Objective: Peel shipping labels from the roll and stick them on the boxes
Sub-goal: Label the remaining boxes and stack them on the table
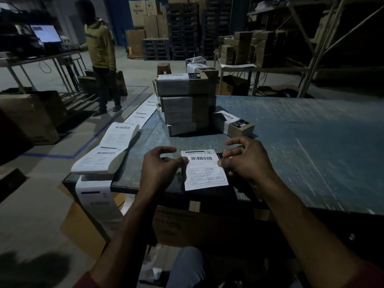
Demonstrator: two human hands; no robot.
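Observation:
A white shipping label [204, 170] with a barcode hangs between my two hands above the near table edge. My left hand [161, 168] pinches its upper left edge. My right hand [247, 160] pinches its right edge, fingers curled. A dark box [220, 155] lies mostly hidden behind the label. The fan-folded strip of labels [108, 150] lies on the table's left corner and hangs over the edge. A stack of labelled cardboard boxes [185, 102] stands behind my hands, with one more labelled box [234, 123] to its right.
The blue-grey table [311, 142] stretches away to the right. A label strip [143, 112] trails off the table's far left side. A person in a yellow top [101, 55] stands by a desk at the back left. Cartons sit under the table [187, 223]. Shelving and pallets fill the background.

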